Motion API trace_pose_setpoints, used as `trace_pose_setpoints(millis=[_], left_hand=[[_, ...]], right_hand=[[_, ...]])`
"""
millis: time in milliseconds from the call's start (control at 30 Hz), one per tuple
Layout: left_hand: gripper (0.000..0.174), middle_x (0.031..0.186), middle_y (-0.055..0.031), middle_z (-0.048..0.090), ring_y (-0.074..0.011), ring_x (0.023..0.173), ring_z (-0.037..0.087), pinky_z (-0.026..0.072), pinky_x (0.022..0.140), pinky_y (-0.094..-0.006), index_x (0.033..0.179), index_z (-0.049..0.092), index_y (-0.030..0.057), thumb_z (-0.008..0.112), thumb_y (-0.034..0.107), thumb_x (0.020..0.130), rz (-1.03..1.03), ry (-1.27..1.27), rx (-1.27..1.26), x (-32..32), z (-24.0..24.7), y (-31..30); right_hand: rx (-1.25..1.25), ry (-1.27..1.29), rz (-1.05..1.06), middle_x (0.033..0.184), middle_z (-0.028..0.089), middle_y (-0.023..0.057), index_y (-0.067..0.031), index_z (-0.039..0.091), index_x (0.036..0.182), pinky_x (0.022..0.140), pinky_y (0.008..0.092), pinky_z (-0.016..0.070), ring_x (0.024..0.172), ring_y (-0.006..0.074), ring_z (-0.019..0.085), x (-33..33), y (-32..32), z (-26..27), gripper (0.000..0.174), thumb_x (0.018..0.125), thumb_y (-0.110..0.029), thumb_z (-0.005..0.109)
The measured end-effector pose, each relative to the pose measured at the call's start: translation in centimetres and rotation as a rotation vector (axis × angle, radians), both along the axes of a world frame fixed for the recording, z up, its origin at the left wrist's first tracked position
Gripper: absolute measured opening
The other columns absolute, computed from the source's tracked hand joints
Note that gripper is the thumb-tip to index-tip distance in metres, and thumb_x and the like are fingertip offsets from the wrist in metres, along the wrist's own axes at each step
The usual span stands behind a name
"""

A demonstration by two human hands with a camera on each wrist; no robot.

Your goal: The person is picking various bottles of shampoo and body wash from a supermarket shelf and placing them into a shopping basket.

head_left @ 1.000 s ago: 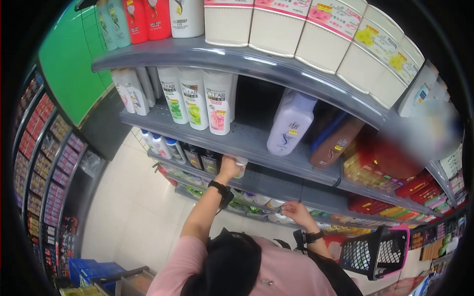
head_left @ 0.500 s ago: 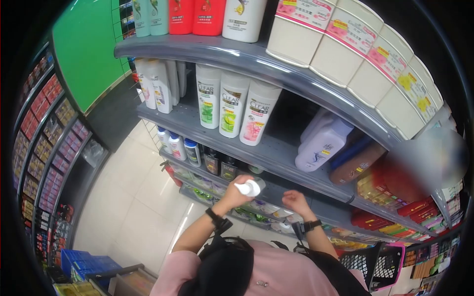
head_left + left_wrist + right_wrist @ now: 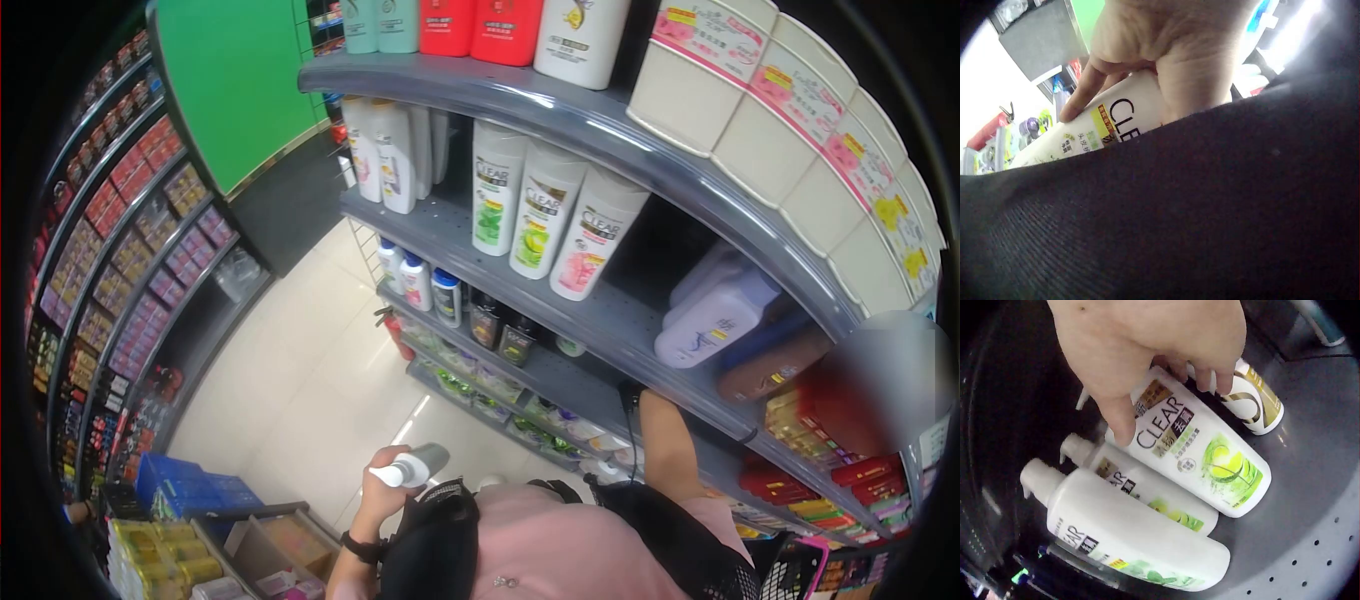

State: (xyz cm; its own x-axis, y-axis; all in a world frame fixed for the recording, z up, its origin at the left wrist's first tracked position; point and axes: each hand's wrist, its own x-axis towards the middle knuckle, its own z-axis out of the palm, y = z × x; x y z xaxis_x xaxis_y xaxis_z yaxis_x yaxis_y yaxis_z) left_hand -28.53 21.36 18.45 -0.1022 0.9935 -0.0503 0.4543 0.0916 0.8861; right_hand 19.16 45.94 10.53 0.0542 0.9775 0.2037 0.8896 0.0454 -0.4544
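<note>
White CLEAR bottle (image 3: pixel 1116 122): held in left grip (image 3: pixel 1166 50), fingers and thumb curled round its body, label partly covered. Head view puts it low and close to the person's chest, lying roughly sideways, out over the shop floor (image 3: pixel 320 370) and clear of the shelving. Dark cloth (image 3: pixel 1197 219) fills the lower part of the left wrist view, just under the bottle.

Green-leaf CLEAR bottle (image 3: pixel 1200 456): lies on its side on a grey perforated shelf (image 3: pixel 1310 506). Right grip (image 3: pixel 1147 350) is clamped on its upper end, thumb on the near edge, fingertips (image 3: pixel 1210 378) hooked over the far edge.

Beside it, touching: a second lying bottle (image 3: pixel 1147 494), then a third lying bottle (image 3: pixel 1135 537), both white, caps pointing the same way. On the far side, a gold-labelled bottle (image 3: pixel 1254 400), partly under the fingers.

Head view: right forearm (image 3: pixel 665 445) reaches in beneath a shelf edge; the grip itself is hidden there. Higher up, three standing CLEAR bottles (image 3: pixel 545 220) in a row, and a lilac bottle (image 3: pixel 710 325) further right.
</note>
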Motion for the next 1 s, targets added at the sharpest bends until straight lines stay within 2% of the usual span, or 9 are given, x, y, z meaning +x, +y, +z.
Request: trace_pose_setpoints(millis=[100, 300, 567, 800, 867, 900, 967, 1000], left_hand=[[0.06, 0.1, -0.0083, 0.061, -0.0211, 0.091, 0.062, 0.051, 0.08, -0.0319, 0.105, 0.056, 0.0065, 0.084, 0.006, 0.053, 0.108, 0.109, 0.015, -1.6, 0.5, -2.2], [0.063, 0.098, -0.0084, 0.06, -0.0197, 0.091, 0.061, 0.051, 0.079, -0.0321, 0.108, 0.054, 0.0034, 0.084, 0.005, 0.053, 0.221, 0.068, 0.012, -2.3, 1.7, -3.6], [0.064, 0.1, -0.0086, 0.061, -0.0189, 0.092, 0.061, 0.0511, 0.08, -0.0315, 0.11, 0.053, 0.0034, 0.084, 0.005, 0.054, 0.057, -0.001, 0.011, -0.1, 0.9, 0.5], [0.065, 0.102, -0.0079, 0.061, -0.0196, 0.094, 0.061, 0.0511, 0.081, -0.0319, 0.111, 0.055, 0.0055, 0.084, 0.005, 0.054, -0.189, -0.003, 0.053, 3.9, 2.1, 5.7], [0.064, 0.102, -0.0077, 0.061, -0.02, 0.094, 0.061, 0.051, 0.081, -0.0321, 0.111, 0.055, 0.0064, 0.084, 0.005, 0.054, -0.264, 0.032, 0.072, 5.3, 2.3, 7.1], [0.063, 0.103, -0.0079, 0.06, -0.0201, 0.095, 0.061, 0.0507, 0.082, -0.0322, 0.111, 0.056, 0.0069, 0.084, 0.004, 0.054, -0.299, -0.014, 0.065, 5.9, 2.1, 7.9], [0.063, 0.105, -0.0082, 0.06, -0.0202, 0.096, 0.06, 0.0504, 0.083, -0.0323, 0.11, 0.056, 0.0075, 0.084, 0.004, 0.054, -0.368, -0.059, 0.052, 7.4, 1.6, 9.3], [0.066, 0.106, -0.0078, 0.06, -0.0203, 0.098, 0.059, 0.0493, 0.085, -0.0328, 0.112, 0.056, 0.0074, 0.084, 0.003, 0.052, -0.414, -0.067, 0.071, 8.3, 1.2, 10.1]], right_hand=[[-0.037, 0.007, 0.038, 0.101, 0.065, 0.0143, -0.0033, 0.062, 0.104, 0.082, 0.038, 0.0485, 0.094, 0.0304, 0.061, -1.0, 1.7, 0.8, 0.031, 0.077, -0.016, 0.069], [-0.085, 0.007, 0.073, 0.103, 0.064, 0.0148, -0.0033, 0.062, 0.104, 0.082, 0.0385, 0.0483, 0.096, 0.0312, 0.06, 0.0, 5.2, 2.2, 0.031, 0.076, -0.015, 0.07], [-0.127, -0.047, -0.027, 0.105, 0.063, 0.0155, -0.0034, 0.062, 0.104, 0.083, 0.0392, 0.048, 0.098, 0.0323, 0.059, 1.6, -1.4, -1.6, 0.032, 0.075, -0.014, 0.07], [-0.175, -0.077, -0.193, 0.107, 0.063, 0.0161, -0.0034, 0.062, 0.103, 0.083, 0.0397, 0.0478, 0.099, 0.0331, 0.059, 2.4, -6.4, -3.5, 0.033, 0.074, -0.014, 0.071], [0.065, 0.488, -0.236, 0.11, 0.06, 0.0169, -0.0037, 0.059, 0.108, 0.084, 0.0397, 0.0472, 0.103, 0.0338, 0.057, 0.3, -10.2, -0.2, 0.046, 0.065, -0.01, 0.075], [0.07, 0.488, -0.27, 0.11, 0.06, 0.0169, -0.0037, 0.059, 0.108, 0.084, 0.0397, 0.0472, 0.103, 0.0338, 0.057, 0.3, -11.5, 0.5, 0.046, 0.065, -0.01, 0.075], [0.17, 0.295, -0.286, 0.11, 0.058, 0.0165, -0.005, 0.056, 0.113, 0.084, 0.0396, 0.0473, 0.1, 0.0364, 0.056, 0.7, -13.9, 1.6, 0.06, 0.056, -0.003, 0.076], [0.199, 0.322, -0.2, 0.109, 0.056, 0.0162, -0.0062, 0.053, 0.116, 0.083, 0.0392, 0.0478, 0.099, 0.0381, 0.056, 0.7, -15.5, 3.3, 0.066, 0.054, 0.002, 0.075]])
